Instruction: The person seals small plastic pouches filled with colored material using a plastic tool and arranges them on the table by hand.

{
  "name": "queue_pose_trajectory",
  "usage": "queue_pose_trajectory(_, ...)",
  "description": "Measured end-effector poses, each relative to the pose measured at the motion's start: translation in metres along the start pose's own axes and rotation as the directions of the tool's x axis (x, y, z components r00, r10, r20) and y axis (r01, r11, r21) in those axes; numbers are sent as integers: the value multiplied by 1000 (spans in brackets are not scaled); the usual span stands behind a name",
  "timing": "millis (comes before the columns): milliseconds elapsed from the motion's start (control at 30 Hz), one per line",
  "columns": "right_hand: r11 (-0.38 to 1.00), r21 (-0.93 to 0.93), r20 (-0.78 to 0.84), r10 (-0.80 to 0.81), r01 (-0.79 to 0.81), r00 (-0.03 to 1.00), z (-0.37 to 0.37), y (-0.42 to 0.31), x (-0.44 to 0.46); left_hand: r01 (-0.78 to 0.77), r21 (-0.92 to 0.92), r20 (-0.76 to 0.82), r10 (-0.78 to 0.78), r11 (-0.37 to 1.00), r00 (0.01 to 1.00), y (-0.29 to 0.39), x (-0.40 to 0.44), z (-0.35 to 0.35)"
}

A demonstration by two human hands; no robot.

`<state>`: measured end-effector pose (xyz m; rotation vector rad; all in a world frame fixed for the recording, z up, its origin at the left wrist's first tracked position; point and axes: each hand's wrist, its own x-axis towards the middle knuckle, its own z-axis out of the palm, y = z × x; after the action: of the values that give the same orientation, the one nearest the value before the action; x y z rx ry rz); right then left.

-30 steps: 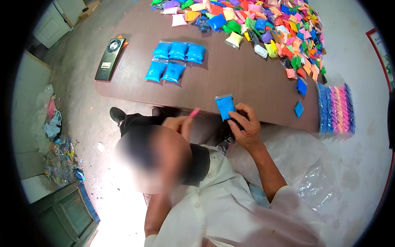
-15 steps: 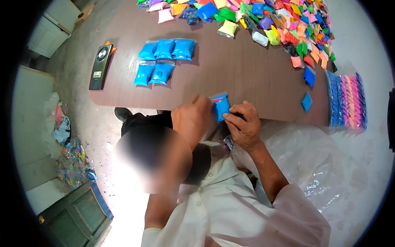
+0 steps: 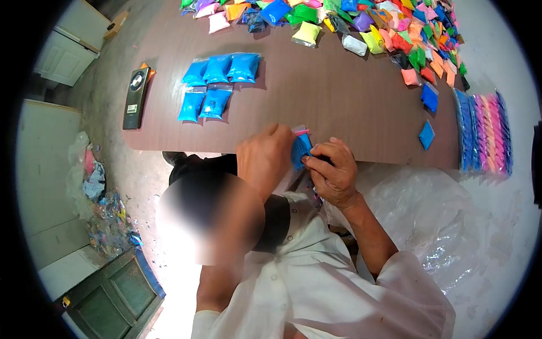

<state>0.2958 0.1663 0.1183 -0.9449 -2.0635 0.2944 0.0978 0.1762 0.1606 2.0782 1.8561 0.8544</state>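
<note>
A blue packet (image 3: 300, 151) is upright near the table's front edge, pinched at its right side by my right hand (image 3: 333, 172). Across its top lies a small pink piece (image 3: 302, 131). My left hand (image 3: 262, 155) is closed at the packet's upper left, with its fingertips at the end of the pink piece; the fingertips are partly hidden by the back of the hand. Beyond my hands, several filled blue bags (image 3: 216, 69) lie flat in two rows on the brown table (image 3: 293, 85).
A phone (image 3: 135, 99) rests at the table's left. Many coloured packets (image 3: 361, 22) are heaped at the back right. Two blue packets (image 3: 427, 135) lie near the right edge, beside bundled packets in clear wrap (image 3: 484, 133). Clear plastic (image 3: 418, 209) hangs below the table.
My left hand has moved right and up to the blue packet, bringing the pink piece onto its top. My right hand still holds the packet. The view has shifted slightly.
</note>
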Motion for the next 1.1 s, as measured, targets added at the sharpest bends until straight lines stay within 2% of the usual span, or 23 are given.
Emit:
queue_pose_trajectory(200, 1000, 0, -6, 2, -2, 1000, 1, 1, -3, 17, -14, -66, -18, 1000, 998, 3, -2, -7)
queue_pose_trajectory(267, 1000, 7, -26, -16, 16, 1000, 3, 2, -3, -96, -68, -28, 94, 993, 995, 12, -9, -11)
queue_pose_trajectory(300, 1000, 9, -24, -17, 17, 1000, 3, 1, -2, -93, -67, -29, 92, 993, 995, 11, -10, -9)
queue_pose_trajectory(367, 1000, 4, -14, -14, 14, 1000, 2, -1, -1, -7, 7, 20, 7, 1000, 1000, 8, -10, -4)
queue_pose_trajectory(467, 1000, 10, 6, -7, 7, 1000, 0, 1, -2, 44, -50, -46, -46, 998, 998, -8, 1, 0)
queue_pose_trajectory(600, 1000, 16, 10, -20, 19, 1000, 2, 3, -3, 58, -16, -65, -59, 998, 996, -2, -1, -12)
queue_pose_trajectory(667, 1000, -9, -2, -27, 27, 1000, 2, 2, -2, -29, -91, -63, 23, 995, 998, 6, -6, -12)
queue_pose_trajectory(700, 1000, -6, 1, -30, 30, 1000, 3, 3, -2, -24, -90, -66, 19, 996, 998, 2, -8, -9)
queue_pose_trajectory(767, 1000, 6, 1, -22, 22, 1000, 2, 3, -2, 73, -34, -53, -74, 997, 996, -9, -8, 1)
queue_pose_trajectory(900, 1000, 14, 12, -26, 26, 1000, 1, 2, -1, 123, 28, -92, -120, 992, 989, -10, -3, -11)
queue_pose_trajectory(967, 1000, 7, 1, -28, 28, 1000, 2, 1, 0, -8, -74, -75, 2, 997, 997, -2, -7, -12)
queue_pose_trajectory(1100, 1000, -3, -14, -31, 31, 999, 2, 2, -1, 19, 15, -4, -19, 1000, 1000, -3, -7, -3)
